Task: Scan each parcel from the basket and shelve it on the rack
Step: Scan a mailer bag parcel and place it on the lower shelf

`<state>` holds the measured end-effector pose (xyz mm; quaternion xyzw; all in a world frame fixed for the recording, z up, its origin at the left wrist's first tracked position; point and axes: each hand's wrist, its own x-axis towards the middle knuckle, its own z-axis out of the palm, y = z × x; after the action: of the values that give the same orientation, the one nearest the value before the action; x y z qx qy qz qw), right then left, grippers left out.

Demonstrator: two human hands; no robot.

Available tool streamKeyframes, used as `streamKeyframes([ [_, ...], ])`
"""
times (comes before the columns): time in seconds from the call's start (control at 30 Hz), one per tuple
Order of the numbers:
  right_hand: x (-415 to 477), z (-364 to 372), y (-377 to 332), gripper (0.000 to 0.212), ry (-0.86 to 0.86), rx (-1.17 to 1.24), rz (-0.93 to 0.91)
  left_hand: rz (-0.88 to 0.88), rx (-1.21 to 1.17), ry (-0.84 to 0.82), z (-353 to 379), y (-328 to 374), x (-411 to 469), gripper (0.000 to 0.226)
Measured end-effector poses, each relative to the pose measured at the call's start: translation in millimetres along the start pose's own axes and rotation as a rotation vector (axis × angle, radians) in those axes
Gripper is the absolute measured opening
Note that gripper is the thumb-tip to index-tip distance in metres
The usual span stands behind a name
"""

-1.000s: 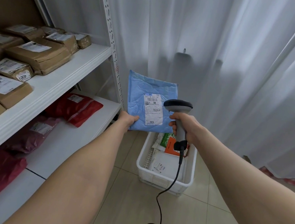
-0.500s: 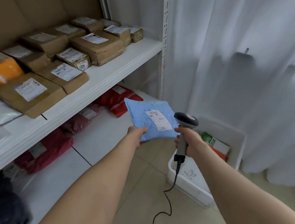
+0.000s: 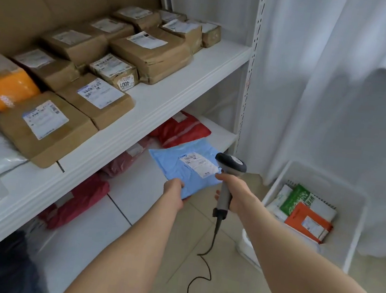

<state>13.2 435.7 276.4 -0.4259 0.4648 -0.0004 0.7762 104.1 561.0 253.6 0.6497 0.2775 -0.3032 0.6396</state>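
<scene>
Now the fingers (image 3: 179, 184) of the left hand (image 3: 174, 194) pinch the near corner of the blue parcel (image 3: 179, 166), thumb on top and the others tucked beneath. The flat mailer lies almost level with its label (image 3: 198, 166) facing up. A second ago the same grip held it upright above the basket, with the label turned toward the scanner. Half a second ago it was already tipping flat and swinging left. The right hand (image 3: 236, 193) is wrapped round the handle of the scanner (image 3: 231, 163), its fingers closed on it. The scanner head sits at the parcel's right edge, just beside the label, and the cable (image 3: 209, 250) trails down to the floor.

Further out, the parcel hangs over the front of the lower shelf (image 3: 133, 187) of the rack (image 3: 167, 105), just in front of the red parcels (image 3: 181, 130). Whether it touches the board yet cannot be told. Brown parcels (image 3: 150, 53) crowd the shelf above. The basket (image 3: 356, 239) has moved to the right of the view, well apart from the blue parcel. An orange parcel (image 3: 309, 224), a green one (image 3: 302, 201) and a few pale ones are inside it.

The tilt from upright to flat and the turn toward the rack suggest the scan of this parcel is finished and shelving has begun. What likely remains is to lay it on the bare white board beside the red ones and let go. The basket is far from emptied, so the round of scanning and shelving has several more turns to go.
</scene>
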Motion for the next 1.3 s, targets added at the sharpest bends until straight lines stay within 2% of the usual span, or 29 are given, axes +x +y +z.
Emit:
streamKeyframes([
  [0.07, 29.8, 12.0, 1.3, 0.033, -0.006, -0.024, 0.001, -0.003, -0.024, 0.045, -0.7, 0.2, 23.0, 0.031],
  [0.17, 73.8, 32.2, 5.0, 0.018, -0.04, -0.058, 0.035, -0.006, -0.066, 0.112, -5.8, 0.1, 65.2, 0.031],
  [0.27, 116.4, 51.9, 15.9, 0.019, -0.083, -0.08, 0.066, -0.025, -0.108, 0.191, -17.9, -2.8, 116.8, 0.031],
  [0.4, 166.3, 77.5, 33.4, 0.022, -0.1, -0.108, 0.096, -0.051, -0.153, 0.267, -37.1, -11.3, 171.6, 0.019],
  [0.53, 210.6, 107.8, 54.2, 0.036, -0.143, -0.113, 0.109, -0.073, -0.25, 0.296, -59.1, -17.8, 217.7, 0.024],
  [0.6, 231.0, 121.3, 66.1, 0.029, -0.156, -0.095, 0.119, -0.085, -0.292, 0.313, -66.2, -24.1, 242.2, 0.03],
  [0.7, 258.1, 137.5, 79.7, 0.02, -0.154, -0.096, 0.127, -0.111, -0.294, 0.297, -67.8, -31.7, 273.5, 0.036],
  [0.87, 296.3, 152.5, 89.0, 0.019, -0.136, -0.071, 0.114, -0.183, -0.242, 0.213, -60.9, -19.0, 315.2, 0.027],
  [0.97, 315.8, 154.6, 87.4, 0.022, -0.123, -0.067, 0.083, -0.151, -0.054, 0.238, -55.7, -14.2, 339.7, 0.018],
  [1.07, 331.3, 153.7, 86.6, 0.019, -0.098, -0.062, 0.069, -0.079, 0.041, 0.28, -47.9, -13.7, 360.4, 0.026],
  [1.17, 341.8, 151.1, 86.2, 0.017, -0.073, -0.068, 0.073, -0.057, -0.037, 0.273, -42.5, -14.7, 370.7, 0.028],
  [1.3, 347.0, 147.9, 85.7, 0.021, -0.053, -0.07, 0.074, -0.089, -0.217, 0.289, -37.7, -12.6, 365.1, 0.015],
])
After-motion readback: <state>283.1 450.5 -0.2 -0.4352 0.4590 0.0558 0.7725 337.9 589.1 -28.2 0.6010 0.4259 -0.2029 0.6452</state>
